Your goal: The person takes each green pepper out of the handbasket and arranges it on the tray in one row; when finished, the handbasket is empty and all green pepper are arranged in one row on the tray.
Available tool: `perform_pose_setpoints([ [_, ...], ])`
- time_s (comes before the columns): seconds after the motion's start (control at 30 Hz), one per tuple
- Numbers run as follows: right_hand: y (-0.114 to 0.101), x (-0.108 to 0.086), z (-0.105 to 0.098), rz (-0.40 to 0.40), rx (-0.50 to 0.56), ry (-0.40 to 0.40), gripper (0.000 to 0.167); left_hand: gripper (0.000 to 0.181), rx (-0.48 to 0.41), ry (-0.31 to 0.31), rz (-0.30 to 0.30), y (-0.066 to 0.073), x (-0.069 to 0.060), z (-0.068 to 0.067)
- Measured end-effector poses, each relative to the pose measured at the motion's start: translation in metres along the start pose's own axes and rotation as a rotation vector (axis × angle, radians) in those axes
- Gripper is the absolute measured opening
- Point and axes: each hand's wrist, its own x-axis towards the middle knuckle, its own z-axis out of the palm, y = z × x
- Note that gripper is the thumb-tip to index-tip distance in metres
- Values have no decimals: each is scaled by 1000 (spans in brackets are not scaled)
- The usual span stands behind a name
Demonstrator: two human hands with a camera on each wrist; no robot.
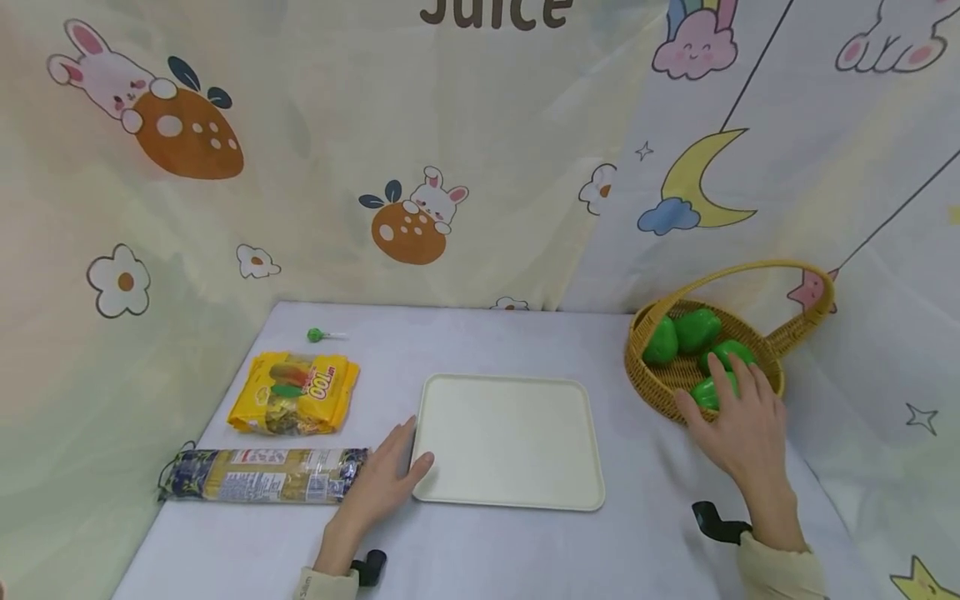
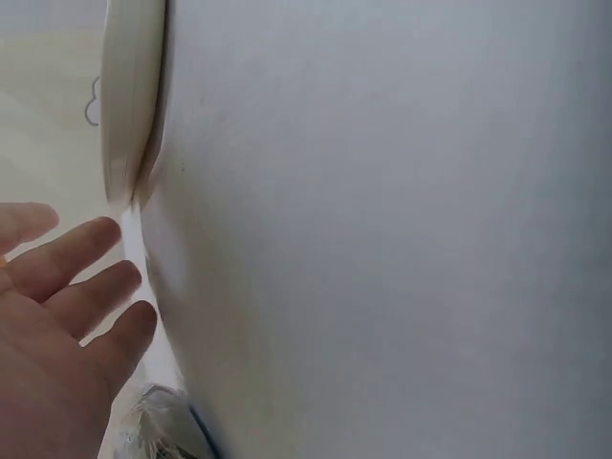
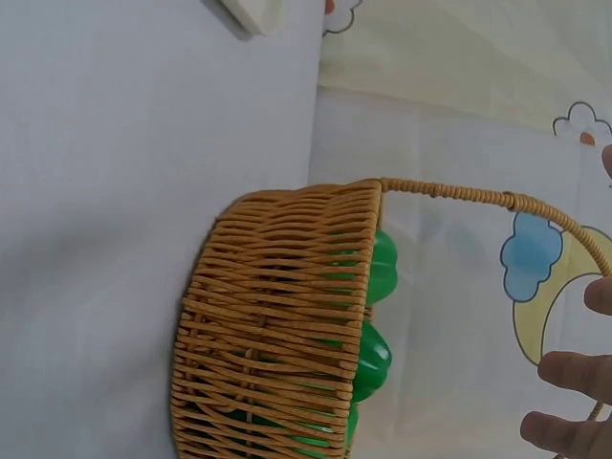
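R hand is hovering over the wicker basket nr the counter's far R corner, fingers spread, gripping nothing; the R wrist view is showing its fingertips apart from the green peppers. Progress: prob. just starting, w/ no pick-up done. All 4 visible peppers are sitting in the basket, none lying elsewhere on the counter. Remaining, I'd guess: grip & lift. White tray is lying mid-counter w/ nothing on it. L hand is hanging beside the tray's L edge, fingers straight & apart, holding nothing; can't tell if it's touching. Yellow bag, green lollipop & long clear pack are lying toward the counter's L edge, ungripped.
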Motion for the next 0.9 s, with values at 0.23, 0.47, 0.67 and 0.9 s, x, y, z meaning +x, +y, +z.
perform_pose_setpoints([
  [0.23,1,-1,0,21,15,-30,70,84,-2,-60,-14,-3,-4,2],
  [0.47,5,0,0,29,32,-23,72,103,41,-97,27,-5,-4,3],
  [0.67,8,4,-2,64,34,-78,73,123,55,-127,48,-6,-4,2],
  [0.9,11,4,-2,94,27,-117,73,126,83,-143,49,-6,-5,0],
])
